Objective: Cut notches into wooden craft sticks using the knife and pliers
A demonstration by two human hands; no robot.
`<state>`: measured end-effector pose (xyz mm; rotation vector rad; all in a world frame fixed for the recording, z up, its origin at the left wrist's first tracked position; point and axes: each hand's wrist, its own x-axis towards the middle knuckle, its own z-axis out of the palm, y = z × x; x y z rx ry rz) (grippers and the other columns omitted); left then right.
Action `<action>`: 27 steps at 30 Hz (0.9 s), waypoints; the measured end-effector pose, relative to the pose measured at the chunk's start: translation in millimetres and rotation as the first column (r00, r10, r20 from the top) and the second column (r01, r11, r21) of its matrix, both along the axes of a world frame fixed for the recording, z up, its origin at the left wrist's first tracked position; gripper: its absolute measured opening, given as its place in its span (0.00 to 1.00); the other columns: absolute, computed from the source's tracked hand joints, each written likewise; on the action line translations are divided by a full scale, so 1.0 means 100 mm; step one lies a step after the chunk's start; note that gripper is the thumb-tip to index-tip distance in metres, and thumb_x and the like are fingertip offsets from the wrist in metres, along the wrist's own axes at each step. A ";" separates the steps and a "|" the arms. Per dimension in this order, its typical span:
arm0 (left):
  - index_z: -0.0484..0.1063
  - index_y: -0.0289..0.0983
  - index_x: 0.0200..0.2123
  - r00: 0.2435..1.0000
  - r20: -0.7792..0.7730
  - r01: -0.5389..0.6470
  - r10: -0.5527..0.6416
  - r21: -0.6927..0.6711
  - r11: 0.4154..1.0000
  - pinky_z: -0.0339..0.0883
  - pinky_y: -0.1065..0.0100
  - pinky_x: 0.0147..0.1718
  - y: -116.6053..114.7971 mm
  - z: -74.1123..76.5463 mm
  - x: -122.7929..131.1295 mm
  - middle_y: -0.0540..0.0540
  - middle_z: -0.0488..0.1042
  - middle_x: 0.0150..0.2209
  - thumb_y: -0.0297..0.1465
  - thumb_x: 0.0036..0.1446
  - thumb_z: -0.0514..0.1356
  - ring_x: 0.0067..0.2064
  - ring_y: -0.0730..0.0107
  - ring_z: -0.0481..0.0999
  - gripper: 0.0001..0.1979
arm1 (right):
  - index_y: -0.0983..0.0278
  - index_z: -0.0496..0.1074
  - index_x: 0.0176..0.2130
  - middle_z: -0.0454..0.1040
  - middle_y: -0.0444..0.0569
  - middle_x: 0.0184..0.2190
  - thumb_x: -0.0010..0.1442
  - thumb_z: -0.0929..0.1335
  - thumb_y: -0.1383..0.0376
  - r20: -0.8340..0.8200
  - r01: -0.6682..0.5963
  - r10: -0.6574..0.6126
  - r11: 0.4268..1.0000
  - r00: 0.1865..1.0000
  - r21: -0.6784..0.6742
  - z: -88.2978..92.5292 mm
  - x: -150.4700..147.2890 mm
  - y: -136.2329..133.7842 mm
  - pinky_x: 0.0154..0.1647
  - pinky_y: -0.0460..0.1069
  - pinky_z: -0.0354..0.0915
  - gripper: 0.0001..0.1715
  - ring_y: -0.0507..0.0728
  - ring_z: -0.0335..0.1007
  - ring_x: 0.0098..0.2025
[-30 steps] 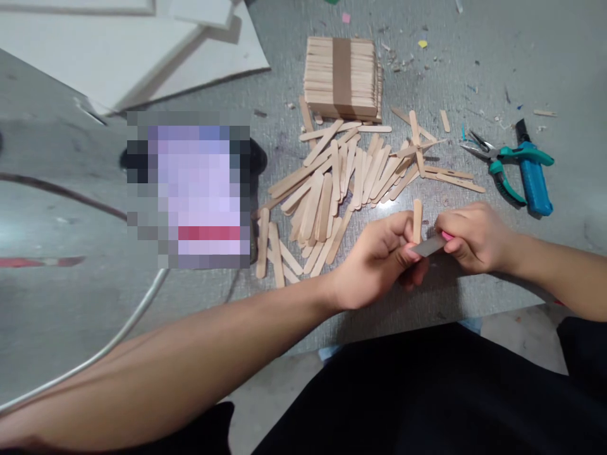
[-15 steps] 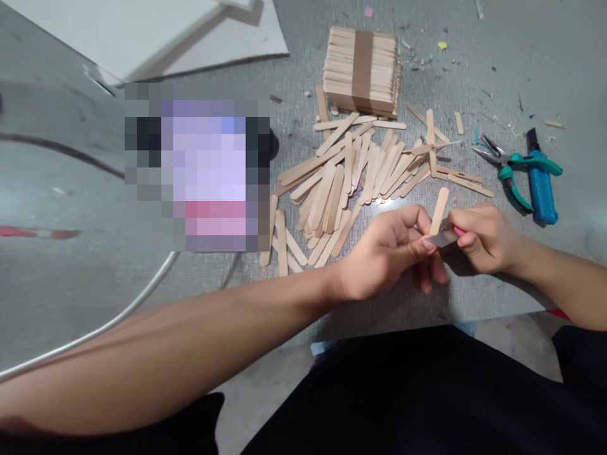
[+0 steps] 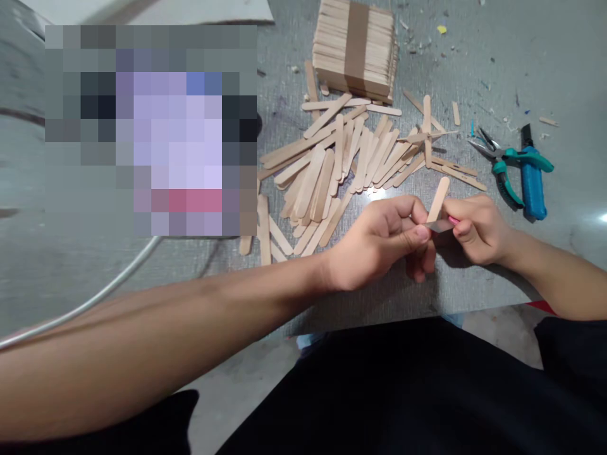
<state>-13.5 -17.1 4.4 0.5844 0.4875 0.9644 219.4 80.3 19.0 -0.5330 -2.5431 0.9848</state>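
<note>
A wooden craft stick stands up at a slant from the fingers of my left hand, which are closed on its lower part. In my right hand I pinch a flat metal blade with something pink at its grip end. The blade lies across the lower part of the stick, close to my left thumb. My fingers hide the stick's lower end. Just beyond my hands is a heap of loose craft sticks. A few crossed sticks rest at its right side.
A banded bundle of craft sticks sits at the back. To the right lie pliers with teal handles and a blue utility knife. A white cable runs at left, beside a pixelated area. Small scraps dot the table.
The view has shifted slightly, so the table things appear a little higher and further left. My hands keep the same hold on the stick and blade.
</note>
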 end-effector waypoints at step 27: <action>0.68 0.39 0.35 0.979 -0.201 -0.006 0.033 0.133 0.991 0.78 0.72 0.27 -0.04 0.04 -0.01 0.48 0.82 0.25 0.51 0.66 0.80 0.25 0.72 0.81 0.29 | 0.56 0.59 0.33 0.59 0.39 0.23 0.86 0.52 0.34 0.032 -0.089 0.087 0.992 0.996 0.094 0.01 -0.03 -0.04 0.25 0.52 0.48 0.39 0.52 0.53 0.22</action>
